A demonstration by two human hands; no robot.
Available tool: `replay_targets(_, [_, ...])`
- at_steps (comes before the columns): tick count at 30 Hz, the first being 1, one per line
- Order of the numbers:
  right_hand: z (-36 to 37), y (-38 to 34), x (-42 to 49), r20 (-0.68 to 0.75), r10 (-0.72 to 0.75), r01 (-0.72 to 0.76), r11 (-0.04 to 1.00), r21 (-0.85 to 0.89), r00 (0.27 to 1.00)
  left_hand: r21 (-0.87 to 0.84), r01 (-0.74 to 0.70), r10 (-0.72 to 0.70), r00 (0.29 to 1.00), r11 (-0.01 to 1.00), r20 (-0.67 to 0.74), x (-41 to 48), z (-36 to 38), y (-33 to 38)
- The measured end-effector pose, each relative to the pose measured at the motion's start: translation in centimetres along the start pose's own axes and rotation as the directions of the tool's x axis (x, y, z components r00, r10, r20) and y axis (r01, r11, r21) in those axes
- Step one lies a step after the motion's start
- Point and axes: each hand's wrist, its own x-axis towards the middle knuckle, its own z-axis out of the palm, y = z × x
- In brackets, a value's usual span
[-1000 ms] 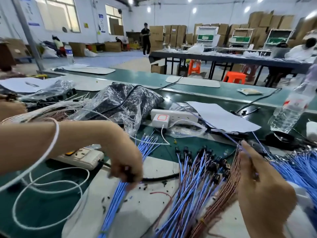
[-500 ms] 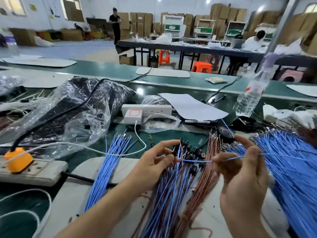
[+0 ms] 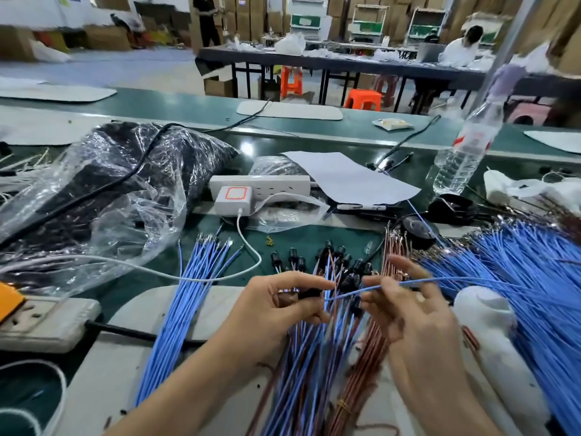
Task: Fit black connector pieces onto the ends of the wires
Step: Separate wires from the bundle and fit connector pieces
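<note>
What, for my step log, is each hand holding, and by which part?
Left hand pinches a black connector piece by its body; right hand pinches a blue wire near its free end.

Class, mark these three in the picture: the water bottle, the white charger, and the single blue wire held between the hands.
water bottle (image 3: 462,158), head view, its clear lower body.
white charger (image 3: 234,199), head view, its front face.
single blue wire (image 3: 349,294), head view, near its left end.
</note>
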Motion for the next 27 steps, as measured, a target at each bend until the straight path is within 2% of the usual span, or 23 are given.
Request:
replay_targets(4, [0.7, 1.0, -0.6, 0.109, 0.057, -0.047, 0.994, -0.099, 0.992, 0.047, -0.021, 0.022, 1.0, 0.999, -0.022, 0.0, 0.2, -0.5])
replay_targets(12, [0.7, 0.7, -0.5, 0.022, 0.033, -0.032, 0.998, -0.045, 0.999, 0.139, -0.047, 0.051, 0.998, 0.989, -0.029, 0.0, 0.3, -0.8])
replay_targets(17, [0.4, 0.7, -0.2, -0.02, -0.032, 0.031, 0.999, -0.041, 0.999, 0.249, -0.075, 0.098, 0.992, 0.966, -0.081, 0.0, 0.2, -0.5])
replay_targets(21, [-0.2, 0.6, 0.1, -0.012, -0.033, 0.033, 0.999, -0.043, 0.999, 0.244, -0.147, 0.156, 0.988, 0.959, -0.015, 0.0, 0.2, -0.4])
replay_targets(27, [0.1, 0.2, -0.3, 0.026, -0.004, 0.004, 1.0, 0.006, 1.0, 0.242, -0.147, 0.164, 0.985, 0.959, -0.053, 0.2, 0.3, -1.0])
